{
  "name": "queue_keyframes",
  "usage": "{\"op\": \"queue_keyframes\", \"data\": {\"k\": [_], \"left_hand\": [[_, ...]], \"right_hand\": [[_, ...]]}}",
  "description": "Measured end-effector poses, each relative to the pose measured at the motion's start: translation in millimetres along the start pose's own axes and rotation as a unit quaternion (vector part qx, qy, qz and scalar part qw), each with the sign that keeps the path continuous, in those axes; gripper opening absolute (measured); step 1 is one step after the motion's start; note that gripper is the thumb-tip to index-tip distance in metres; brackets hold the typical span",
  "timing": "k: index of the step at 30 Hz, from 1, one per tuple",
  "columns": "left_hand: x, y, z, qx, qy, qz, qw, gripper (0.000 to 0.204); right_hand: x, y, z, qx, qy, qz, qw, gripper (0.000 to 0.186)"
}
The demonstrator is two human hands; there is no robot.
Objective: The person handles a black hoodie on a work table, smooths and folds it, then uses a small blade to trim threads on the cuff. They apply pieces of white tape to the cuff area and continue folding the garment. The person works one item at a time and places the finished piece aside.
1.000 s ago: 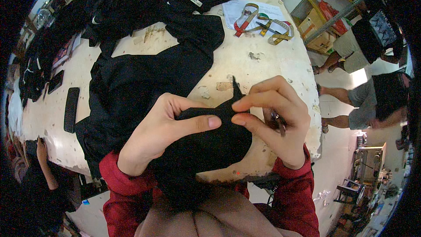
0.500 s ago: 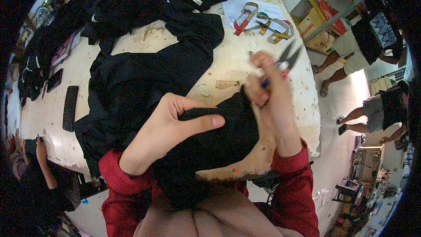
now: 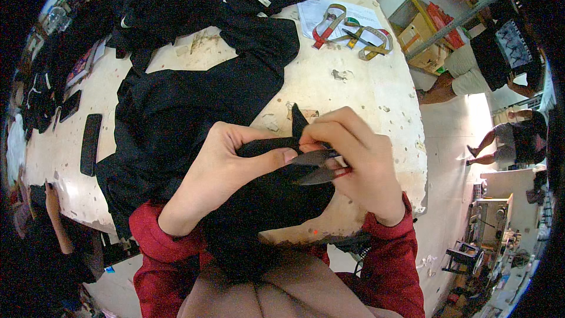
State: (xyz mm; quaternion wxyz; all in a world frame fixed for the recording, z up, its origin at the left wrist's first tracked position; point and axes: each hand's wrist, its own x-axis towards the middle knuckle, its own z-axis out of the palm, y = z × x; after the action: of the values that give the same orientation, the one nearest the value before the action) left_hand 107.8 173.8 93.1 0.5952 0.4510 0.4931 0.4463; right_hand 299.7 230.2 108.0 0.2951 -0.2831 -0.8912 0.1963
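Note:
A black cloth garment point(image 3: 276, 200) spreads over the table and hangs down over its near edge onto my lap. My left hand point(image 3: 220, 171) is closed on a fold of it, thumb on top. My right hand point(image 3: 365, 156) is curled around small thread snips point(image 3: 315, 166), whose dark blades point left, close to my left thumb. Its thumb and index finger meet at the cloth edge beside a raised black corner point(image 3: 299, 122). Whether they pinch the cloth is hard to tell.
Papers point(image 3: 309, 15) lie at the far right under a coiled tape measure point(image 3: 332, 26). More black garments point(image 3: 176, 6) cover the far side. A dark oblong block point(image 3: 90, 144) and a phone point(image 3: 70, 104) lie left. Another person's arm point(image 3: 56, 215) is at the left; people stand right.
My right hand has come left and down to the cloth, and the snips have swung from pointing away to pointing left. My left hand keeps its hold on the fold.

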Motion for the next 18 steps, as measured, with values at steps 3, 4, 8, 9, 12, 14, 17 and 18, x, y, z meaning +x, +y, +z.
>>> {"op": "queue_keyframes", "data": {"k": [3,4,8,9,12,14,17,18], "left_hand": [[1,1,1,0.113,0.029,0.05,0.992,0.019],[2,3,0,0.125,0.032,0.051,0.99,0.019],[-1,9,-5,0.107,0.005,0.015,0.994,0.02],[-2,12,-4,0.063,0.005,0.003,0.998,0.02],[-5,14,0,-0.035,0.003,-0.005,0.999,0.023],[-5,9,-1,-0.053,0.001,0.025,0.998,0.024],[-9,13,-3,-0.07,-0.027,-0.024,0.997,0.024],[-10,14,-2,-0.088,-0.027,-0.034,0.995,0.024]], "right_hand": [[-1,2,15,-0.011,-0.03,0.012,0.999,0.05],[-2,4,21,0.006,-0.03,0.026,0.999,0.053],[1,2,19,0.499,-0.141,0.327,0.79,0.016],[-2,2,19,0.585,-0.147,0.332,0.725,0.023],[-4,10,21,0.775,-0.145,0.358,0.5,0.022],[1,9,21,0.752,-0.081,0.345,0.555,0.023],[1,9,12,0.594,-0.003,0.256,0.762,0.025],[0,11,9,0.538,-0.001,0.225,0.813,0.025]]}}
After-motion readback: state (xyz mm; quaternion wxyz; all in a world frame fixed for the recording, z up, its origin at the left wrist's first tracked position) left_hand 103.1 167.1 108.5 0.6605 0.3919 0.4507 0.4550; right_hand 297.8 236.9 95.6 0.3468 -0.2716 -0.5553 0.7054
